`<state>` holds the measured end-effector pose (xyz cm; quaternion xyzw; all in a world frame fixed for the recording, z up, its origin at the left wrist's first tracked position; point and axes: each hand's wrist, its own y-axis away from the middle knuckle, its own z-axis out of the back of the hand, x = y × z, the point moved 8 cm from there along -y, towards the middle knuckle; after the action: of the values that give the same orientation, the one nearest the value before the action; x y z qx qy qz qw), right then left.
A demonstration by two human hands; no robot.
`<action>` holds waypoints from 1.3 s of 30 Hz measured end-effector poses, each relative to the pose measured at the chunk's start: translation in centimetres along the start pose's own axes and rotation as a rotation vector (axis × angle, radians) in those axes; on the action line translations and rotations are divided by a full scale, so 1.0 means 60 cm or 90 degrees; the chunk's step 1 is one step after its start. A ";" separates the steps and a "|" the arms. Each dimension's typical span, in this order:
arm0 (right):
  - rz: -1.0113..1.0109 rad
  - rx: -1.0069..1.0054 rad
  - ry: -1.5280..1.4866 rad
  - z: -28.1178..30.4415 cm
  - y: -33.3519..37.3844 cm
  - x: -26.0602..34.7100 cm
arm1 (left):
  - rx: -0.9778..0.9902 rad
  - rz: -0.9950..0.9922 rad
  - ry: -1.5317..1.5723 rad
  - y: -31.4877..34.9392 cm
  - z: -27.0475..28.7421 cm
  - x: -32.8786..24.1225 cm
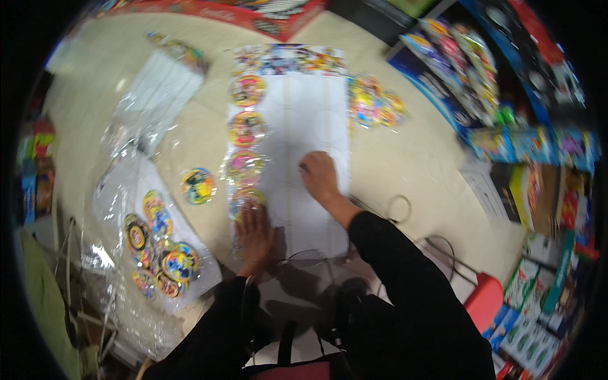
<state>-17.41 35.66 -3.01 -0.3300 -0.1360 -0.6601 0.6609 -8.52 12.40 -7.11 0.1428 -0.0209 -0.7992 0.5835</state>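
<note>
A long white card sheet (pixel 310 120) with a colourful printed header (pixel 288 61) lies flat on the floor. Down its left edge run several round, brightly printed discs (pixel 246 128), apparently in clear plastic. My left hand (pixel 256 239) rests with fingers stretched out on the lowest disc (pixel 247 199), partly covering it. Over the middle right of the sheet, my right hand (pixel 318 176) is closed with curled fingers; anything inside them is hidden. Faint vertical strips (pixel 288 120) mark the sheet. One loose round disc (pixel 199 185) lies just left of it.
On the left lie a plastic-wrapped card (pixel 183 237) with several round discs and another wrapped white sheet (pixel 158 85). A pile of colourful pieces (pixel 373 101) sits right of the sheet. Packaged goods (pixel 538 196) line the right side. A red rounded object (pixel 486 297) stands lower right.
</note>
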 end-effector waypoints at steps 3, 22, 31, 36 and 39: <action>-0.056 -0.027 -0.039 0.044 0.000 0.016 | 0.012 -0.014 0.076 -0.008 0.015 -0.008; -0.359 0.062 -0.124 0.286 0.308 -0.161 | 0.029 -0.298 0.516 0.014 0.120 -0.191; -0.338 0.253 -0.494 0.180 0.210 0.077 | 0.399 0.090 1.152 0.010 0.083 -0.260; -0.398 0.264 -0.503 0.185 0.203 0.097 | 0.490 0.092 1.182 0.017 0.101 -0.251; -0.257 0.280 -0.309 0.191 0.199 0.092 | 0.529 0.128 1.136 0.020 0.098 -0.250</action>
<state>-2.51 37.33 5.86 -0.2938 -0.4892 -0.6346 0.5213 -4.72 25.30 1.82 0.8836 0.1358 -0.2748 0.3540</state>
